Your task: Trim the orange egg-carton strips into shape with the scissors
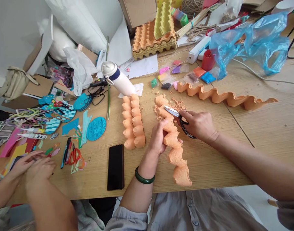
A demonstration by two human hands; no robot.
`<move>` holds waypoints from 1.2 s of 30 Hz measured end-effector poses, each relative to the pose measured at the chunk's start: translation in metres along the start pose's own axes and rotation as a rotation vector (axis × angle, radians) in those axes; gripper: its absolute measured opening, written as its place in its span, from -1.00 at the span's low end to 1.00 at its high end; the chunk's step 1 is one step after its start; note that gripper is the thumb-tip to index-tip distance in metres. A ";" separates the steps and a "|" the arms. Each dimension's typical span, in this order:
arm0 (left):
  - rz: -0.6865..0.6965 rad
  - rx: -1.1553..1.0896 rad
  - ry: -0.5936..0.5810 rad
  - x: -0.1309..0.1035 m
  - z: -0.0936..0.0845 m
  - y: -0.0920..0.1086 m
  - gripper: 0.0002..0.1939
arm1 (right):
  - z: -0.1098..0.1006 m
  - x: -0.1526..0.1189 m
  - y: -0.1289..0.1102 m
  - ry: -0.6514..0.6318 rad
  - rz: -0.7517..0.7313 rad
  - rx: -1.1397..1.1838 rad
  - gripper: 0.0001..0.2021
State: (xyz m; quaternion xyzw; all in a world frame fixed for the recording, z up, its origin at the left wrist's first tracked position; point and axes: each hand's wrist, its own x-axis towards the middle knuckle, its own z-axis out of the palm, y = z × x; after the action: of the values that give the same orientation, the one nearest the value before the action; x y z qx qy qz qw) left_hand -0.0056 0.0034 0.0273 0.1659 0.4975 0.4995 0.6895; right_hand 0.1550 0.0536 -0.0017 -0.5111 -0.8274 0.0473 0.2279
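An orange egg-carton strip (174, 154) runs from the middle of the table towards its front edge, with my left hand (158, 138) wrapped round its upper part. My right hand (199, 125) grips black-handled scissors (173, 111), whose blades lie at the strip's edge near its far end. Orange scraps (179, 105) are scattered beside the blades. Left of my hands stand two orange strips of cups (133, 123) side by side. Another orange strip (216, 96) stretches across the table beyond my right hand.
A black phone (115, 166) lies left of my left forearm. Behind are a white bottle (120, 80), stacked egg trays (151, 38), clay packets and a blue plastic bag (252, 45). Another person's hands (38, 163) are at the left, near red scissors (74, 154).
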 end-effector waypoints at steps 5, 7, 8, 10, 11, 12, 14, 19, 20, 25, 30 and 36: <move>0.046 -0.015 -0.024 -0.001 -0.001 0.004 -0.67 | -0.005 0.001 -0.002 -0.077 0.115 0.357 -0.60; 0.062 -0.010 -0.041 -0.002 -0.001 0.006 -0.66 | -0.007 0.003 -0.001 -0.138 0.167 0.490 -0.63; 0.067 -0.006 -0.038 -0.002 -0.001 0.007 -0.65 | -0.008 0.004 -0.001 -0.150 0.198 0.545 -0.64; 0.083 -0.002 -0.014 -0.003 -0.001 0.008 -0.64 | -0.011 0.006 0.000 -0.163 0.245 0.672 -0.61; 0.092 0.000 -0.005 -0.003 -0.001 0.008 -0.64 | -0.013 0.007 0.001 -0.170 0.258 0.740 -0.60; 0.104 -0.001 -0.003 -0.003 -0.001 0.009 -0.64 | -0.014 0.009 0.001 -0.191 0.270 0.806 -0.58; 0.129 -0.005 0.002 -0.003 -0.001 0.009 -0.66 | -0.018 0.010 0.000 -0.295 0.308 0.944 -0.56; 0.197 -0.003 0.030 0.000 -0.002 0.004 -0.69 | -0.027 0.010 -0.007 -0.692 0.425 1.312 -0.45; 0.227 0.010 0.028 0.001 -0.002 0.002 -0.68 | -0.029 0.010 -0.007 -0.748 0.435 1.366 -0.42; 0.382 0.071 -0.007 0.004 -0.006 -0.004 -0.69 | -0.032 0.013 -0.007 -0.895 0.528 1.546 -0.42; 0.417 0.102 -0.019 0.000 -0.004 -0.004 -0.70 | -0.038 0.017 -0.003 -0.932 0.561 1.527 -0.41; 0.427 0.103 -0.012 -0.002 -0.002 -0.004 -0.68 | -0.044 0.017 0.003 -0.908 0.525 1.449 -0.39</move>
State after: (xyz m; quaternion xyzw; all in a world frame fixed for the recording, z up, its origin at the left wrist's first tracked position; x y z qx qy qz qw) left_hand -0.0052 -0.0003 0.0244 0.3054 0.4717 0.6071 0.5618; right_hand 0.1697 0.0628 0.0420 -0.3466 -0.4611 0.8069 0.1273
